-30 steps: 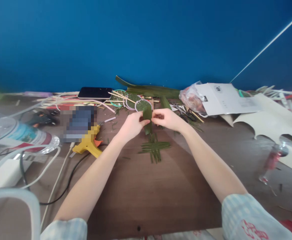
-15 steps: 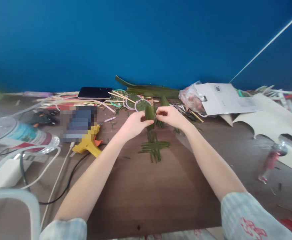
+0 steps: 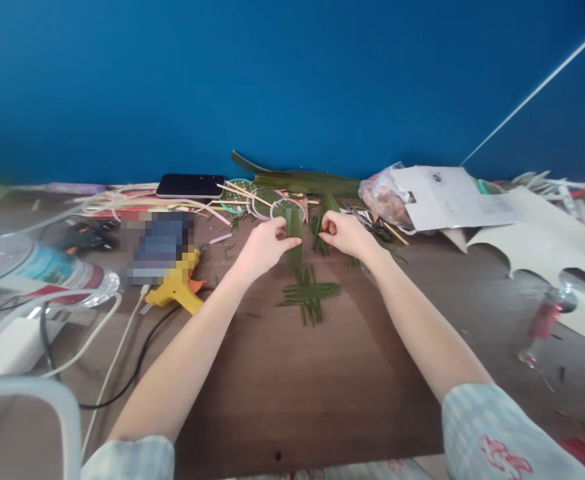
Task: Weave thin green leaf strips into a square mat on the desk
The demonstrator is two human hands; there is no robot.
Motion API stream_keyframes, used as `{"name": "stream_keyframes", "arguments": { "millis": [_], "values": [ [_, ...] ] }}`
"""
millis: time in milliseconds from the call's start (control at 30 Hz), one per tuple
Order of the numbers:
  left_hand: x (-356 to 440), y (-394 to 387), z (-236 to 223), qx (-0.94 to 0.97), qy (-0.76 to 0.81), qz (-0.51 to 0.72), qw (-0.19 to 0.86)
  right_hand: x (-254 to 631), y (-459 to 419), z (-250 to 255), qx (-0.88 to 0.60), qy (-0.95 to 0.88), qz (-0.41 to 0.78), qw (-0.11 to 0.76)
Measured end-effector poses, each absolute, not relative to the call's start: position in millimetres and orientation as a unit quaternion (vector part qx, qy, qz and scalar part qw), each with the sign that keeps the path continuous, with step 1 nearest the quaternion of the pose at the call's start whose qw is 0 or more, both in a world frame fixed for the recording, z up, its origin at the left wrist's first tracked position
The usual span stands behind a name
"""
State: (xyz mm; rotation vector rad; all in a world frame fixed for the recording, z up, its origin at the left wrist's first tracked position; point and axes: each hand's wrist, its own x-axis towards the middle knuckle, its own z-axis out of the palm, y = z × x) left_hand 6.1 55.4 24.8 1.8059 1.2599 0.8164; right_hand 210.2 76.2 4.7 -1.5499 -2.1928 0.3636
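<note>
My left hand (image 3: 268,248) pinches a wide green leaf strip (image 3: 295,223) between thumb and fingers and holds it upright above the table. To its right, my right hand (image 3: 346,235) has its thumb and fingertips pressed together. Whatever sits in that pinch is too small to make out. Just left of those fingertips lie several narrow leaf strips (image 3: 317,237) in a bunch. Nearer to me, a crossed weave of green leaf strips (image 3: 312,292) rests flat on the dark wooden table (image 3: 292,387).
Long green leaves (image 3: 307,181) lie along the blue wall, beside round netted pieces (image 3: 286,209) and a black phone (image 3: 191,186). A yellow glue gun (image 3: 175,287), cables and a plastic bottle (image 3: 67,273) are left. White card (image 3: 455,197) and a small bottle (image 3: 547,320) are right.
My hands have moved apart. The right hand has shifted right, away from the leaf strip, exposing the bunch of narrow strips. The left hand has moved slightly left with the leaf strip.
</note>
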Motion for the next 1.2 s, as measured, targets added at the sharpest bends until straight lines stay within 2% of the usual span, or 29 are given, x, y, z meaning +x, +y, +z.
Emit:
{"name": "stream_keyframes", "arguments": {
  "millis": [100,233,333,433,800,1200],
  "values": [
    [5.9,55.6,23.3,0.698,0.505,0.323,0.392,209.5,73.8,10.4,-0.577,-0.76,0.147,0.259],
    [6.1,55.5,22.4,0.683,0.506,0.322,0.417,202.3,67.4,24.2,-0.54,-0.736,0.253,0.318],
    [6.4,55.4,22.2,0.684,0.502,0.322,0.42,192.8,61.2,33.2,-0.489,-0.74,0.364,0.284],
    [6.7,55.2,22.0,0.689,0.492,0.322,0.423,184.9,56.1,37.0,-0.461,-0.743,0.416,0.249],
    [6.9,55.6,21.0,0.708,0.495,0.32,0.388,182.2,52.5,40.1,-0.445,-0.763,0.4,0.245],
    [7.2,54.9,21.4,0.705,0.46,0.327,0.429,180.5,50.6,40.0,-0.442,-0.773,0.371,0.263]
  ]
}}
